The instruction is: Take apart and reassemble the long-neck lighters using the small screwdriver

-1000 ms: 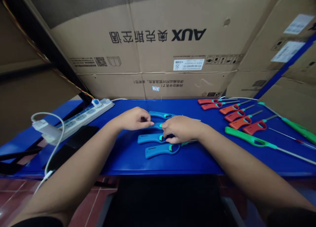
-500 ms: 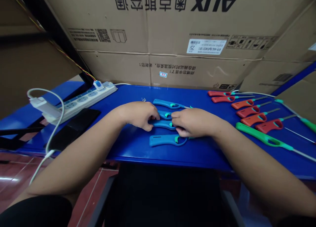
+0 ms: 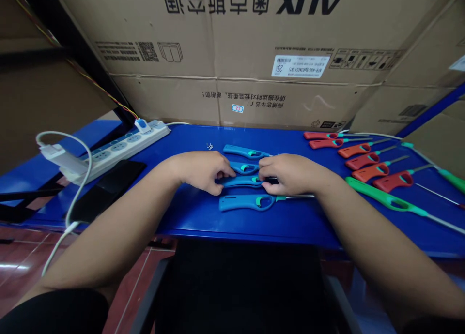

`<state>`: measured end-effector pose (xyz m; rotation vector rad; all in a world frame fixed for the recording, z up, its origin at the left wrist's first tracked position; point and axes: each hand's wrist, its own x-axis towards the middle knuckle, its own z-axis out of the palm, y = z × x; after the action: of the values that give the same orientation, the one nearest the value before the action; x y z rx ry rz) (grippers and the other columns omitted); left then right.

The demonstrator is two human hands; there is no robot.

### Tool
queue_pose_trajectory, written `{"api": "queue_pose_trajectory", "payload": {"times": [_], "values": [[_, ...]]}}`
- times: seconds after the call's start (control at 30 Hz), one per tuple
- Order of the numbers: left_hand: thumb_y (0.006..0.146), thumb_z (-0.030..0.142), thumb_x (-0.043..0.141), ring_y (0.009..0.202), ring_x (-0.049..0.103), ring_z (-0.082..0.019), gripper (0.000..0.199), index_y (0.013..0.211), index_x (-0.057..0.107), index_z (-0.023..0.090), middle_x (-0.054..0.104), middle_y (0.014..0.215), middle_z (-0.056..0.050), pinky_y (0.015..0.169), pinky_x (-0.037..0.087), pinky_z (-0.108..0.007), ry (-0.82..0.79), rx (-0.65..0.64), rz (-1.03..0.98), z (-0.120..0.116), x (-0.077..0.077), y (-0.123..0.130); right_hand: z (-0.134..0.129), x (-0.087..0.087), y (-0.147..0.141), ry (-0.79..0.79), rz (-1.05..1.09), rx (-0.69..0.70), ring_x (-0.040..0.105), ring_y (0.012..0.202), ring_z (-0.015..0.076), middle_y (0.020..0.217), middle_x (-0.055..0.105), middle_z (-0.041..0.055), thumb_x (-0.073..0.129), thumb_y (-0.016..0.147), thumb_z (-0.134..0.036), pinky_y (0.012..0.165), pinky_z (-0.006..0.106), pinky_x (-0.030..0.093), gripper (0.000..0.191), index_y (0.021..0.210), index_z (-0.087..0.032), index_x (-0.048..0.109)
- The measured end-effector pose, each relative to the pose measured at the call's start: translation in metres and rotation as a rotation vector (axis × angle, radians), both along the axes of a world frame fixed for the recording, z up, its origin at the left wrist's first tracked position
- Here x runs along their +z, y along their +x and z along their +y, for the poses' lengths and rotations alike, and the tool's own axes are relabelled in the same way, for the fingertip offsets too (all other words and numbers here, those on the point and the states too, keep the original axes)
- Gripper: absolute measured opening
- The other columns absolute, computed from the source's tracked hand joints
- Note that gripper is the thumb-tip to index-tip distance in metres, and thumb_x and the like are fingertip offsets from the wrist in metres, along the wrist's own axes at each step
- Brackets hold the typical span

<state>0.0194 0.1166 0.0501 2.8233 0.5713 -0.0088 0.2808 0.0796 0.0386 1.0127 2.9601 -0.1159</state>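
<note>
Several blue long-nosed lighters with turquoise triggers lie side by side on a blue table (image 3: 203,222). My left hand (image 3: 203,172) is closed, its thumb and fingers at the handle end of the third lighter (image 3: 241,181) from the back. My right hand (image 3: 290,174) pinches that lighter's nozzle end, just past the trigger loop; its fingers also touch the loop of the second lighter (image 3: 242,168). Behind them lies a blue lighter (image 3: 241,151) whose tip is hidden by my right hand. Closest to me is another blue lighter (image 3: 240,203), untouched, its metal nozzle pointing right.
To the right lie several red and orange lighters (image 3: 363,160) and a long green lighter (image 3: 379,194). A white power strip (image 3: 118,147) with a plugged-in cable and a black phone-like slab (image 3: 109,186) are at the left. A cardboard panel (image 3: 240,43) stands along the back.
My right hand has slid slightly right along the lighters, uncovering more of their trigger loops and the front lighter's nozzle. My left hand stays at the handle ends. The view has shifted slightly.
</note>
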Motion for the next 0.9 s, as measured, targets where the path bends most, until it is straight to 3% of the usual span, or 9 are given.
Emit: {"api": "queue_pose_trajectory", "payload": {"times": [0.1, 0.3, 0.53, 0.77, 0.9], "values": [[0.072, 0.018, 0.061, 0.068, 0.060, -0.015, 0.020, 0.089, 0.072, 0.018, 0.070, 0.077, -0.002, 0.066, 0.045, -0.025, -0.036, -0.052, 0.100, -0.001, 0.002, 0.003, 0.000, 0.000, 0.000, 0.003, -0.006, 0.010, 0.053, 0.071, 0.0144, 0.088, 0.064, 0.0042, 0.057, 0.086, -0.025, 0.060, 0.029, 0.029, 0.017, 0.084, -0.019, 0.072], [0.073, 0.022, 0.061, 0.067, 0.060, -0.017, 0.009, 0.077, 0.068, 0.018, 0.069, 0.074, -0.004, 0.065, 0.044, -0.029, 0.090, 0.035, 0.134, -0.008, 0.002, 0.010, -0.003, 0.000, -0.004, -0.001, -0.028, 0.013, 0.051, 0.069, 0.0141, 0.087, 0.064, 0.0039, 0.056, 0.086, -0.025, 0.058, 0.029, 0.028, 0.017, 0.083, -0.019, 0.072], [0.076, 0.024, 0.058, 0.066, 0.063, -0.022, 0.017, 0.085, 0.069, 0.016, 0.069, 0.081, -0.010, 0.058, 0.043, -0.032, 0.282, 0.177, 0.321, -0.022, 0.001, 0.020, -0.002, -0.001, -0.008, -0.017, -0.047, 0.036, 0.053, 0.074, 0.0159, 0.086, 0.063, 0.0047, 0.056, 0.086, -0.024, 0.060, 0.029, 0.029, 0.016, 0.080, -0.018, 0.069], [0.075, 0.011, 0.052, 0.090, 0.066, -0.028, 0.037, 0.110, 0.064, 0.011, 0.067, 0.102, -0.015, 0.077, 0.052, -0.037, 0.284, 0.195, 0.335, -0.026, -0.006, 0.023, 0.001, -0.003, -0.008, -0.023, -0.022, 0.064, 0.055, 0.077, 0.0170, 0.085, 0.062, 0.0047, 0.056, 0.087, -0.025, 0.063, 0.029, 0.033, 0.015, 0.081, -0.017, 0.068], [0.074, 0.012, 0.055, 0.094, 0.065, -0.030, 0.038, 0.112, 0.061, 0.010, 0.066, 0.104, -0.015, 0.081, 0.053, -0.038, 0.301, 0.233, 0.356, -0.029, -0.011, 0.026, 0.001, -0.004, -0.008, -0.020, 0.014, 0.073, 0.056, 0.079, 0.0178, 0.085, 0.061, 0.0046, 0.058, 0.087, -0.025, 0.065, 0.030, 0.034, 0.014, 0.081, -0.018, 0.068]]}}
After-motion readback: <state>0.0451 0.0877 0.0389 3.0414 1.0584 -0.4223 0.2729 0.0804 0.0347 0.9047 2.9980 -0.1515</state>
